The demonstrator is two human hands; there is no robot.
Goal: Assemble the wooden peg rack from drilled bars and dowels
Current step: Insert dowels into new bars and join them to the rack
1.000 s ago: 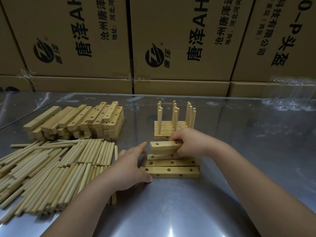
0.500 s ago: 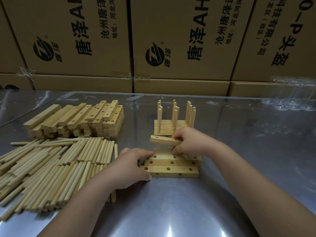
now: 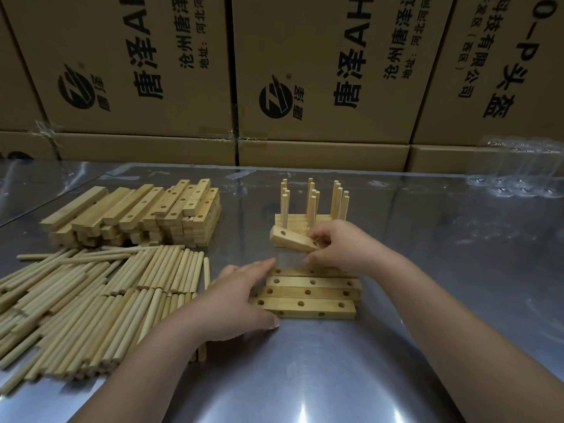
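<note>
A row of drilled wooden bars (image 3: 311, 293) lies side by side on the metal table (image 3: 305, 377) in front of me. My left hand (image 3: 235, 297) rests with straight fingers against the left ends of these bars. My right hand (image 3: 338, 248) pinches one drilled bar (image 3: 291, 239) by its right end and holds it tilted in the air, above the back of the row. Behind it stands an assembled peg rack (image 3: 311, 209) with several upright dowels.
A stack of drilled bars (image 3: 140, 215) sits at the left rear. Loose dowels (image 3: 85, 300) lie in a wide heap at the left. Cardboard boxes (image 3: 320, 74) wall off the back. Clear plastic packaging (image 3: 525, 169) lies at the far right.
My right hand has turned and tilted the held bar, lifting it slightly off the row. My left hand slid in against the bars' left ends and straightened its fingers.
</note>
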